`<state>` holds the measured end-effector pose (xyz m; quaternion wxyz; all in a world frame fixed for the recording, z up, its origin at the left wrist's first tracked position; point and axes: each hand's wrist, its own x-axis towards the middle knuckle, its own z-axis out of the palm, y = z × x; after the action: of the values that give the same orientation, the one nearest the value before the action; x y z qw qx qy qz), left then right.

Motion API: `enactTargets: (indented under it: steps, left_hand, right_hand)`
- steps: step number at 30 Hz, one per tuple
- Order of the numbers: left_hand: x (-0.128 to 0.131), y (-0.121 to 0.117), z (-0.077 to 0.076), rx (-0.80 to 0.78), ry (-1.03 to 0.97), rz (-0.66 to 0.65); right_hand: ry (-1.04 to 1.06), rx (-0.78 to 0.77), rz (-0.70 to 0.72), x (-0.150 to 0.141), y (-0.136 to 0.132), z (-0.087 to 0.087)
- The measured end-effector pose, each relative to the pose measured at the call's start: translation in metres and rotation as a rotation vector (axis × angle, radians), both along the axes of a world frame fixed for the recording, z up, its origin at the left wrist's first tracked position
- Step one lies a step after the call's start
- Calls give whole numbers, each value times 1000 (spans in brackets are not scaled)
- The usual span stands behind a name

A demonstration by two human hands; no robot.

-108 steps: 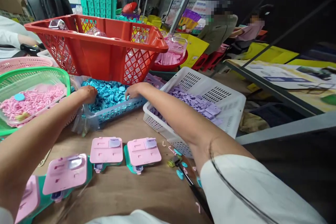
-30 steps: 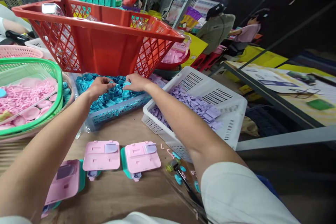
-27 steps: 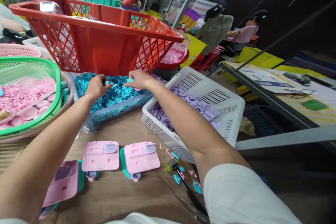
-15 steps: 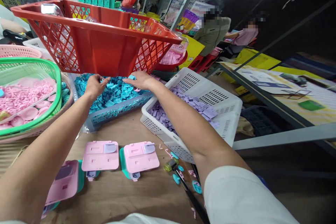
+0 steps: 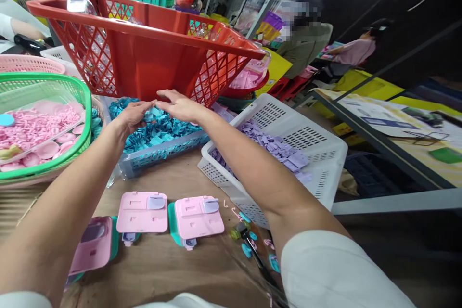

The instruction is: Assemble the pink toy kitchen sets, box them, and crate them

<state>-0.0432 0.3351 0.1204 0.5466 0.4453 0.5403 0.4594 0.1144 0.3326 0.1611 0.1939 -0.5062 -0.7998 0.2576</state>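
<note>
My left hand (image 5: 134, 116) is over a clear plastic bin (image 5: 169, 151) filled with small blue plastic pieces (image 5: 160, 130). Its fingers are drawn together, and whatever they hold, if anything, is hidden. My right hand (image 5: 180, 106) reaches in from the right above the same pieces, thumb and forefinger stretched out and apart with nothing visible between them. The fingertips of both hands meet or nearly meet. Nearer me on the brown table lie pink lidded pieces with lilac tabs: one in the middle (image 5: 142, 212), one to its right (image 5: 199, 216) and one by my left forearm (image 5: 92, 245).
A red basket (image 5: 155, 57) overhangs the bin's back. To the right, a white crate (image 5: 306, 139) holds lilac pieces (image 5: 276, 147); a green-rimmed basket (image 5: 88, 120) of pink parts is at left. A black-handled mallet (image 5: 252, 245) lies among small loose parts. Other people sit farther back.
A blue piece at my right fingertips is no longer visible there. My hands have come together over the bin, the right one moving left. The view has shifted slightly.
</note>
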Motion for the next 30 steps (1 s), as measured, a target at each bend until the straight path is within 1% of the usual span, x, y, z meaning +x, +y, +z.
enactTargets:
  steps: [1, 3, 4, 5, 6, 8, 9, 10, 11, 12, 15, 17, 19, 22, 24, 25, 27, 30]
  left_hand:
    - [-1, 2, -1, -1, -3, 7]
    - [-4, 6, 0, 42, -77, 54]
    - [-6, 8, 0, 89, -132, 110]
    - [-9, 10, 1, 133, -194, 167]
    - [-11, 12, 2, 165, -259, 209]
    - [-15, 14, 4, 189, -332, 241]
    - [-17, 14, 5, 190, -335, 239]
    - [-18, 13, 6, 188, -324, 234]
    - [-19, 12, 7, 187, -313, 228]
    - [-20, 11, 8, 188, -311, 223]
    - [-20, 8, 7, 184, -377, 201]
    - [-18, 7, 5, 170, -390, 176]
    - [-15, 9, 4, 165, -344, 175]
    - [-11, 12, 2, 199, -280, 240]
    - [-10, 14, 2, 210, -245, 292]
    - [-10, 14, 2, 210, -217, 305]
    - [-9, 13, 1, 210, -150, 311]
    - [-7, 10, -2, 223, -29, 272]
  right_hand:
    - [38, -20, -48, 1, 0, 0]
    - [78, -56, -124, 3, -1, -2]
    - [79, -91, -136, 3, -4, -2]
    - [70, -155, -108, 2, -7, -4]
    - [53, -250, -27, -1, -11, -5]
    - [12, -455, 246, -9, -16, -10]
    - [-16, -515, 378, -14, -17, -13]
    - [-61, -525, 469, -19, -16, -17]
    - [-134, -480, 502, -24, -13, -22]
    - [-225, -404, 480, -27, -8, -26]
    - [-455, -194, 310, -26, 12, -35]
    - [-461, -132, 252, -13, 23, -36]
    - [-402, -86, 242, 5, 29, -33]
    - [-384, -47, 211, 32, 31, -22]
    - [-436, -70, 204, 40, 28, -17]
    - [-459, -79, 213, 39, 25, -15]
    - [-477, -60, 272, 28, 20, -18]
    - [-492, 31, 364, -3, 13, -31]
